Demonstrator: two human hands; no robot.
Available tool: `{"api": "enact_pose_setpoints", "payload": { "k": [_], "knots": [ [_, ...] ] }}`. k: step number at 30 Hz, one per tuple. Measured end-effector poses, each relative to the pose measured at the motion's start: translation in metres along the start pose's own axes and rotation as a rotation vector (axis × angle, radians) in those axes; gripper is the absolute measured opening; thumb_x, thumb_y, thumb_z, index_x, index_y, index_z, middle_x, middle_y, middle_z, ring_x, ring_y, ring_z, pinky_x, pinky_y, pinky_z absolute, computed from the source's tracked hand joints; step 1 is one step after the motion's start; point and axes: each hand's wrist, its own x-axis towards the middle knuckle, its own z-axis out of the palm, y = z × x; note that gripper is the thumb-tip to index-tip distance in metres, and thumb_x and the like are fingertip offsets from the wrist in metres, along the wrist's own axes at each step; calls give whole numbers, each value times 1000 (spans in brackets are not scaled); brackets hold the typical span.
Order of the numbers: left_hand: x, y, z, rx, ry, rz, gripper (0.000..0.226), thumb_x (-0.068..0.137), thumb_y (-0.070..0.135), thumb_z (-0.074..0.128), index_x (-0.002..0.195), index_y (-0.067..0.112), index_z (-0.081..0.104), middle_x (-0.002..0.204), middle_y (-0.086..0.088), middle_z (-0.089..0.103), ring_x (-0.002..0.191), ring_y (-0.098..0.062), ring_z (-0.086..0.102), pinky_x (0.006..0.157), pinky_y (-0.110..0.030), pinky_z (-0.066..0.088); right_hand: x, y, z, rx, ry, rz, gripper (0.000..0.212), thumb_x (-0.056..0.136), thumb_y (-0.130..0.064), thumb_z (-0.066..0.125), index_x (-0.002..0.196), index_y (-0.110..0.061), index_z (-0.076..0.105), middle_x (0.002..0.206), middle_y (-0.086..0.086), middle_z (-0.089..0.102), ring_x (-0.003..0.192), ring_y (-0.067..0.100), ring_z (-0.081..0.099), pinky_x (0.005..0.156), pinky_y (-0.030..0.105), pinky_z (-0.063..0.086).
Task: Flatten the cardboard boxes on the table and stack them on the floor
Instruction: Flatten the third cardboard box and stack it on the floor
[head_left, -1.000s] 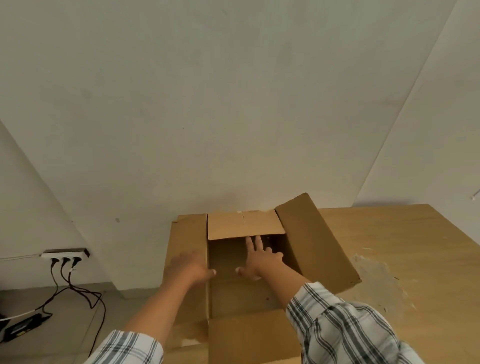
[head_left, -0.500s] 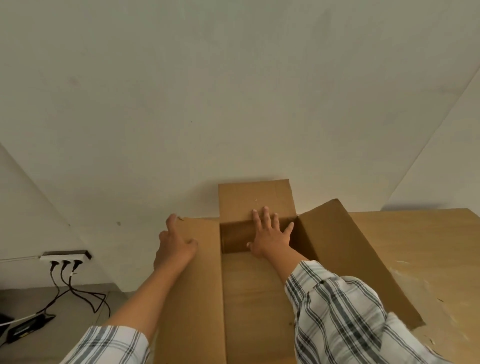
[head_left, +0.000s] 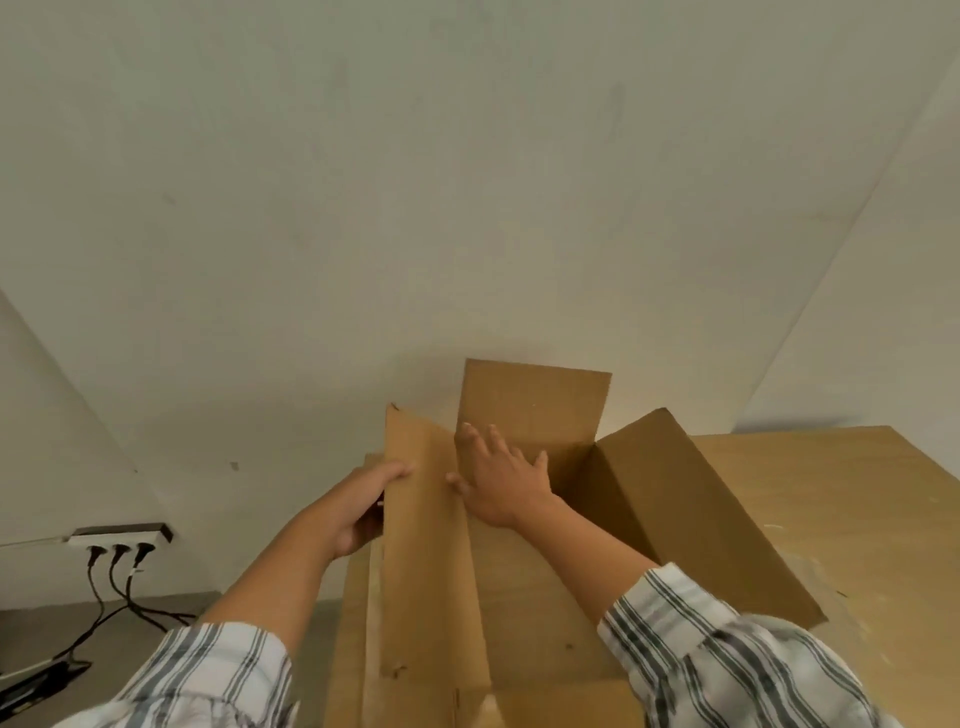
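We grip a flap (head_left: 421, 545) of the box (head_left: 675, 519) in the curled fingers of our left hand (head_left: 358, 512), our right hand (head_left: 501, 483) pressing inside with fingers spread, and we reckon a lopsided shove could slide the box off the bench (head_left: 857, 519) edge beneath our left fingers.

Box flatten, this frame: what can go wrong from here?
1. Pinch: the right hand lies spread inside the cardboard box, right beside the left flap that the left hand grips. Swinging that flap inward may trap it.
2. Slide-off: the box sits at the left end of the table. A hard push may tip it toward the plugged cables below.
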Motion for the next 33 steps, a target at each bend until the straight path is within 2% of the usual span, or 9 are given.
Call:
{"api": "enact_pose_setpoints", "payload": {
  "k": [4,8,10,12,16,20,23,28,33],
  "knots": [
    [-15,50,58,-31,-84,67,24,100,32,55,89,13,68,68,-3,65,61,-14,62,48,-22,52,-49,-18,-48,202,68,-25,66,98,-58,25,155,-31,4,158,6,29,137,37,40,106,58,36],
    [-34,85,125,41,-194,84,35,98,41,55,82,11,64,77,-5,64,70,-20,63,58,-30,52,-97,8,-100,105,77,14,85,89,-58,43,153,-32,-5,116,5,62,103,31,62,84,44,53],
    [-43,93,161,66,-222,107,34,98,42,56,89,10,62,85,-8,64,72,-20,63,58,-28,54,-118,29,-119,-41,67,64,96,89,-37,56,154,-25,-13,85,2,58,80,23,63,64,35,54],
    [-51,96,197,71,-261,145,41,97,48,56,100,8,64,93,-8,64,78,-20,63,63,-27,55,-136,53,-133,-150,106,131,99,89,-16,58,154,-21,-17,76,3,51,76,24,63,59,33,52],
    [-52,79,255,161,-296,163,64,86,68,58,123,16,67,123,-3,66,112,-26,62,98,-38,53,-166,114,-149,-211,218,202,95,91,-7,56,156,-22,-12,102,12,63,87,29,65,66,37,54],
    [-39,30,271,824,187,136,95,79,68,60,156,26,25,166,-15,5,149,-45,10,119,-59,15,-199,176,-157,-241,215,220,89,90,0,52,157,-24,-2,110,14,61,91,32,64,61,35,46],
    [-46,-11,274,832,504,21,107,78,69,64,157,35,1,161,-14,-26,146,-52,-13,115,-69,2,-222,221,-156,-211,198,212,82,89,-1,52,156,-23,9,114,13,60,98,32,64,66,35,47],
    [-58,-53,301,496,461,-19,118,65,67,77,156,36,9,154,-19,30,136,-45,34,107,-58,39,-254,289,-138,-156,138,207,70,90,-5,52,151,-18,21,113,11,61,96,31,64,66,36,50],
    [-73,-55,343,528,512,37,115,69,64,78,157,37,8,151,-19,31,136,-43,33,109,-56,37,-262,333,-114,-194,88,320,64,90,-17,56,146,-21,25,150,11,19,113,33,56,78,39,46]
  ]
}}
